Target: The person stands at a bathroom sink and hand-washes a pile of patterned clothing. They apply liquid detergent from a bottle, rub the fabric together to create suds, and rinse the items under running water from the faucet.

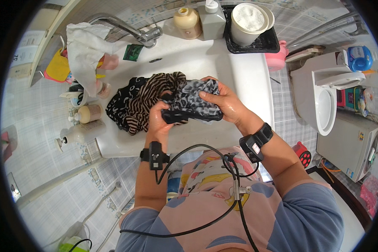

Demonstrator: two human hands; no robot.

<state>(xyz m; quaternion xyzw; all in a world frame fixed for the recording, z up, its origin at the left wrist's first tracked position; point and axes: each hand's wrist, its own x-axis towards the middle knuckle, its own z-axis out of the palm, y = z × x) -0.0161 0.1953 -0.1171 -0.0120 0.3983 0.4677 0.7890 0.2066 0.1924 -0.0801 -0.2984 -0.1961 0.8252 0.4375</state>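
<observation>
Between my two hands, over a white sink (246, 75), is a grey and black leopard-print cloth (193, 98) with a black edge. My left hand (157, 117) grips its left side, fingers wrapped into the fabric. At the other side my right hand (226, 101) pinches it, thumb on top and fingers behind. Bunched beside my left hand lie a brown and black striped cloth (149, 94) and, farther left, a black cloth with white marks (121, 103). Wet skin glistens on my hands.
A chrome faucet (149, 37) stands at the sink's back. Bottles (187, 24) and a tub of white powder (248, 21) on a black tray (252, 46) line the far edge. More bottles (88, 113) and a white towel (85, 52) are left; a toilet (323, 105) is right.
</observation>
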